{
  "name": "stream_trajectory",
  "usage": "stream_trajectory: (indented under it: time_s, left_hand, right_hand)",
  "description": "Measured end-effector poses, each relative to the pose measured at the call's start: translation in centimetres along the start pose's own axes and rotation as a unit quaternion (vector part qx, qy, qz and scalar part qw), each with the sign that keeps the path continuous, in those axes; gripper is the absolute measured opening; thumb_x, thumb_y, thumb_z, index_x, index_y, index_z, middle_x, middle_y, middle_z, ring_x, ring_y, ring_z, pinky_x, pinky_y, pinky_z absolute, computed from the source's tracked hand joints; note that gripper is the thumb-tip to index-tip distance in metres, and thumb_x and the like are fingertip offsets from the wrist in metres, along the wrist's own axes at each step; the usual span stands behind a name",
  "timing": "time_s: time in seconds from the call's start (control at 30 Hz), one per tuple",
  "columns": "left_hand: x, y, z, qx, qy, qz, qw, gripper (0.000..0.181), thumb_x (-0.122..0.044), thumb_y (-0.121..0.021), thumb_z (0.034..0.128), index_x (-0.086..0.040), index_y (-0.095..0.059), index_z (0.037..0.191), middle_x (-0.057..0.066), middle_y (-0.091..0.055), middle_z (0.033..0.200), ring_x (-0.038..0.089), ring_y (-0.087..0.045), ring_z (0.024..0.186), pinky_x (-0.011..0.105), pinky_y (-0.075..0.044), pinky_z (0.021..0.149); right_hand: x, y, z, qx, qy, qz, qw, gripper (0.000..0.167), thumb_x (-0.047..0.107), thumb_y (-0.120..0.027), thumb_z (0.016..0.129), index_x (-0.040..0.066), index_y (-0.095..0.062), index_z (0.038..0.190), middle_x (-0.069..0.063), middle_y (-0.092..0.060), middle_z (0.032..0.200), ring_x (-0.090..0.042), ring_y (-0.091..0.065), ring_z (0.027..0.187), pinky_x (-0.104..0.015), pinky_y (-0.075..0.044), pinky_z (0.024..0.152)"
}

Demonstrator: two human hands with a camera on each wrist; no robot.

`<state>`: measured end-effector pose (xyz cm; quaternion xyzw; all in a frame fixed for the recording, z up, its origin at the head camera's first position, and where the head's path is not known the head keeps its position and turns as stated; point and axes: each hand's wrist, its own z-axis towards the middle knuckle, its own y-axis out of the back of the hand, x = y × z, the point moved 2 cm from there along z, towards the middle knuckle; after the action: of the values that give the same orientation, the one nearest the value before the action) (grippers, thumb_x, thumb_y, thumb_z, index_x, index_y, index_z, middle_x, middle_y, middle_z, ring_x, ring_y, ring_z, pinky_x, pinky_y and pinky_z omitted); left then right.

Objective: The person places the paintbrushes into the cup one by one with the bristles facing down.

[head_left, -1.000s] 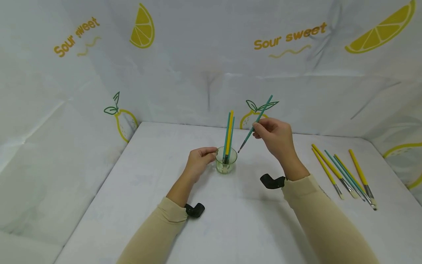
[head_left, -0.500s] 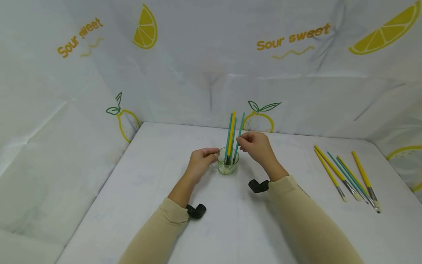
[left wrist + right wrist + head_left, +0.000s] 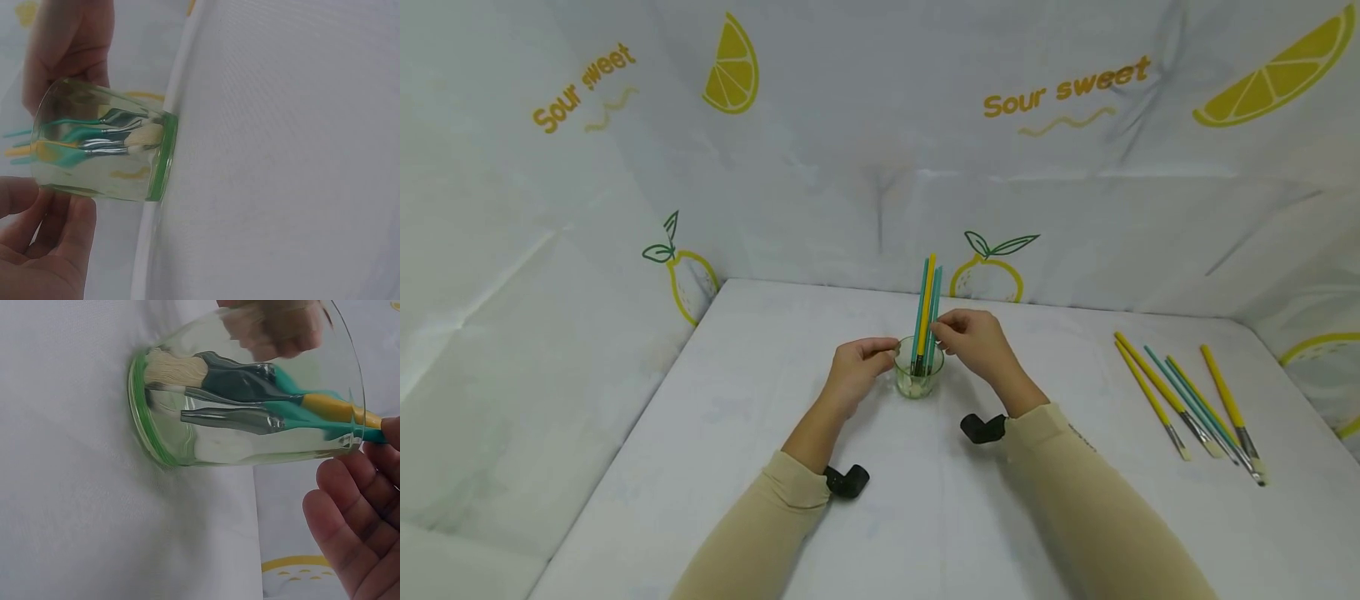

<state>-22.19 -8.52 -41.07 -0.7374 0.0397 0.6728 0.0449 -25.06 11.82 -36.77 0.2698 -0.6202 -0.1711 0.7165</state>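
A clear greenish glass (image 3: 913, 387) stands upright on the white table, bristle ends of several paintbrushes down inside it. A yellow-handled paintbrush (image 3: 928, 292) and teal ones rise above the rim. My left hand (image 3: 859, 368) pinches the rim on the left side, thumb and fingers together there in the left wrist view. At the right side of the rim, my right hand (image 3: 976, 335) pinches a teal paintbrush (image 3: 374, 434) by its handle, with its metal ferrule and tip inside the glass. Through the glass (image 3: 164, 164), dark ferrules and pale bristles show.
To the right lie several loose paintbrushes, among them a thick yellow one (image 3: 1219, 383), a thin yellow one (image 3: 1141, 387) and a teal one (image 3: 1195, 398). A white cloth with lemon prints (image 3: 850, 142) hangs behind the white table (image 3: 737, 417).
My right hand has moved left and down with the teal paintbrush, bringing its lower end into the glass and its handle close beside the others. My left hand stays at the rim.
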Motion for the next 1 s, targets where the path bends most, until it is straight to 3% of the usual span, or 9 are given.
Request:
stream_trajectory:
  time_s: [0.27, 0.57, 0.8, 1.0]
  left_hand:
    - [0.1, 0.0, 0.0, 0.008, -0.007, -0.006, 0.9999, 0.028, -0.011, -0.062, 0.0951, 0.000, -0.068, 0.120, 0.016, -0.067, 0.120, 0.031, -0.063, 0.114, 0.026, -0.054, 0.091]
    - [0.2, 0.1, 0.2, 0.027, 0.006, -0.003, 0.9996, 0.034, -0.012, -0.062, 0.0964, 0.004, -0.063, 0.127, 0.020, -0.063, 0.128, 0.034, -0.058, 0.122, 0.027, -0.053, 0.095]
    - [-1.8, -0.1, -1.1, 0.025, 0.004, 0.008, 0.9996, 0.031, -0.007, -0.058, 0.0969, 0.007, -0.063, 0.124, 0.025, -0.062, 0.128, 0.038, -0.058, 0.121, 0.028, -0.053, 0.095]
    - [0.1, 0.1, 0.1, 0.018, 0.000, -0.004, 0.9998, 0.030, -0.012, -0.061, 0.0965, 0.001, -0.066, 0.123, 0.022, -0.062, 0.128, 0.034, -0.060, 0.119, 0.029, -0.053, 0.096]
  right_hand:
    - [0.0, -0.1, 0.2, -0.002, -0.004, 0.027, 0.9996, 0.029, 0.031, -0.062, 0.096, 0.006, -0.071, 0.106, -0.010, -0.074, 0.094, -0.020, -0.069, 0.079, -0.034, -0.061, 0.071]
    - [-0.2, -0.2, 0.5, 0.006, -0.014, 0.048, 0.9987, 0.032, 0.032, -0.061, 0.097, 0.004, -0.071, 0.108, -0.014, -0.074, 0.096, -0.023, -0.070, 0.081, -0.034, -0.061, 0.071]
    - [-0.1, -0.3, 0.6, 0.009, -0.024, 0.051, 0.9984, 0.031, 0.032, -0.062, 0.097, 0.004, -0.071, 0.107, -0.013, -0.073, 0.096, -0.025, -0.070, 0.082, -0.033, -0.061, 0.072]
    - [-0.1, -0.2, 0.5, 0.015, -0.032, 0.051, 0.9981, 0.032, 0.033, -0.062, 0.097, 0.005, -0.071, 0.108, -0.013, -0.073, 0.095, -0.027, -0.070, 0.085, -0.034, -0.061, 0.073]
